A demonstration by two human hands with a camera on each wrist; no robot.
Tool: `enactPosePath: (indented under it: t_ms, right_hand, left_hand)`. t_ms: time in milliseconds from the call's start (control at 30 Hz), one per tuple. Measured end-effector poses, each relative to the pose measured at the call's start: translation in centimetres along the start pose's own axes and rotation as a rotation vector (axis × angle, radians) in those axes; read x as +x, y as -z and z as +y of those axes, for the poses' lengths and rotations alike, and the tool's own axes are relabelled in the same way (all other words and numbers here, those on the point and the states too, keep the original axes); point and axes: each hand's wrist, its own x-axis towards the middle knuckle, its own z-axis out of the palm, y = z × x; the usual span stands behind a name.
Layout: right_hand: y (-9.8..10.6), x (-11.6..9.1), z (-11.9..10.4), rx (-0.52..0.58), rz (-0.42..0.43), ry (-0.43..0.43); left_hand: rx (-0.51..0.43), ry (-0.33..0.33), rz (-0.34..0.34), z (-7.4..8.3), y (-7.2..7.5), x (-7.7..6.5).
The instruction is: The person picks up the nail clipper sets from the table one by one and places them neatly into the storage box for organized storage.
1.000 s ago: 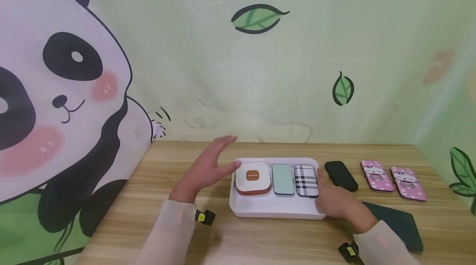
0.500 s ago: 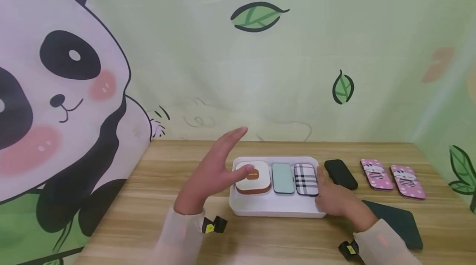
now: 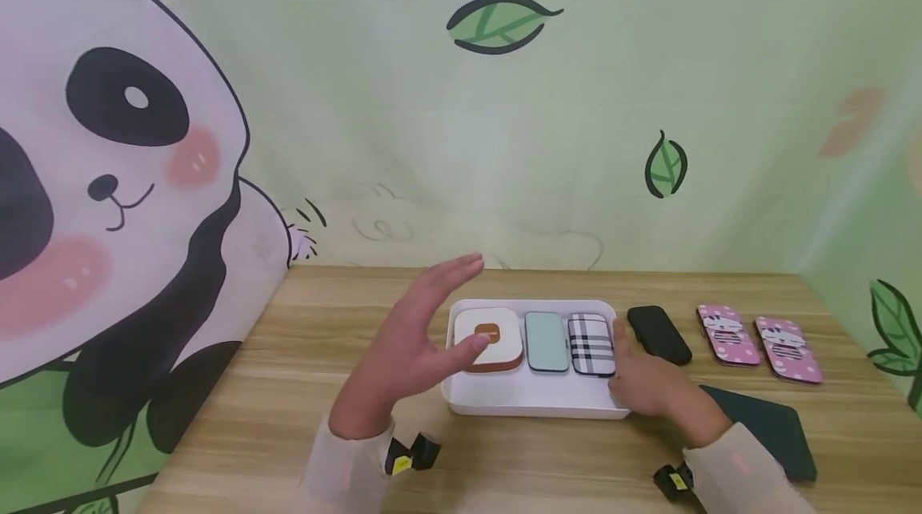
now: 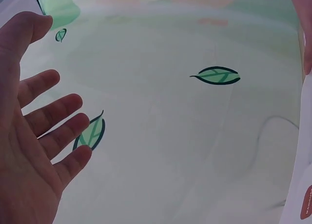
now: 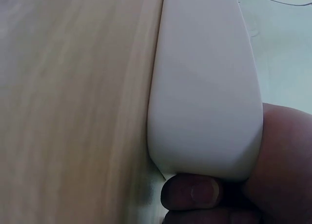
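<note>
My right hand grips the right end of a shallow white tray. In the right wrist view its fingers curl against the tray's end wall, with the thumb side at the rim. Inside the tray, side by side, lie a white square case with a brown base and label, a mint-green case and a black-and-white plaid case. Over the tray's left end my left hand is held with spread fingers and nothing in it; its thumb overlaps the white case in the head view.
Right of the tray lie a black case and two pink patterned cases. A dark green flat piece sits partly behind the right forearm. A printed panda and leaf backdrop stands behind the wooden table.
My left hand has moved right, from beside the tray's left edge to over the white case. The right hand stays at the tray's right end, and the cases have not shifted within the tray.
</note>
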Motion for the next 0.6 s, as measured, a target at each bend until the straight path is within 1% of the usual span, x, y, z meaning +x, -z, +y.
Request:
enactPosePath:
  t_ms: [100, 333, 500, 600]
  right_hand:
    - [0.2, 0.0, -0.1, 0.009, -0.002, 0.001]
    - [0.5, -0.3, -0.4, 0.023, -0.004, -0.001]
    - [1.0, -0.5, -0.2, 0.035, 0.009, -0.005]
    - [1.7, -0.7, 0.0, 0.004, 0.046, 0.029]
  left_hand:
    - [0.008, -0.004, -0.010, 0.2, -0.1, 0.0]
    - [0.013, -0.054, -0.020, 0.4, -0.1, 0.0]
    - [0.043, -0.045, -0.020, 0.6, -0.1, 0.0]
    - [0.053, -0.039, -0.015, 0.6, -0.1, 0.1]
